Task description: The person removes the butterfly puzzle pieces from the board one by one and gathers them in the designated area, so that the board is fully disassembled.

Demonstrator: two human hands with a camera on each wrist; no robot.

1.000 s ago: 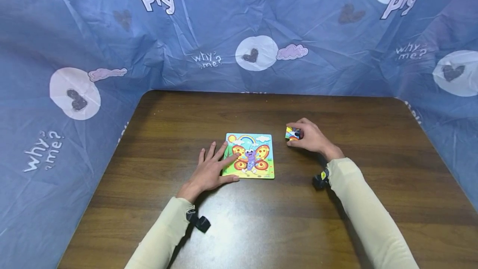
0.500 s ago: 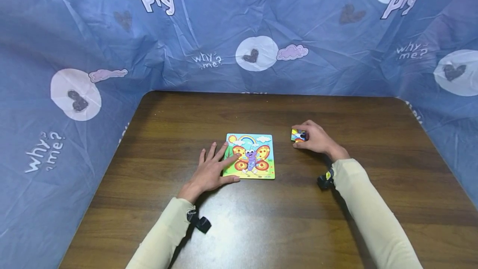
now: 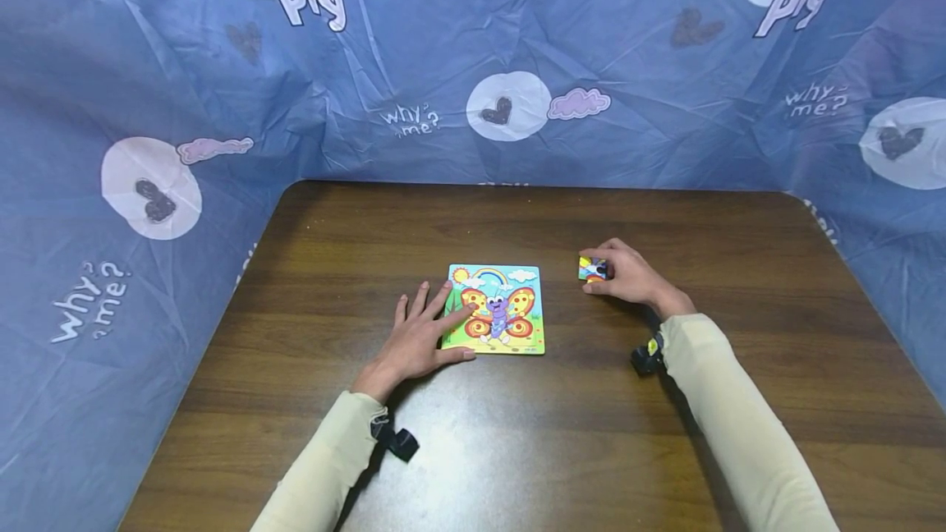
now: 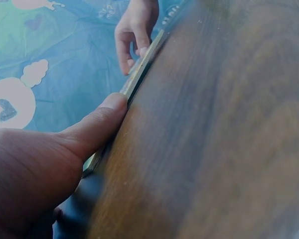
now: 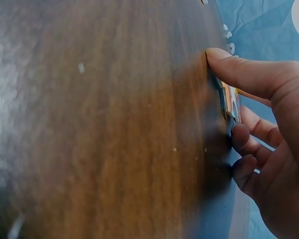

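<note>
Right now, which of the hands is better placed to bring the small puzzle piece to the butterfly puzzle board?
Probably the right hand: it already pinches the puzzle piece. The left hand lies flat, touching the butterfly puzzle board and steadying it.

Colourful butterfly puzzle board [image 3: 496, 309] lies flat; small puzzle piece [image 3: 591, 268] right of it.

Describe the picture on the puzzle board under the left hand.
The puzzle board shows a purple-bodied butterfly with orange-and-yellow wings under a rainbow, sun and clouds, on grass. Head view shows it best.
</note>
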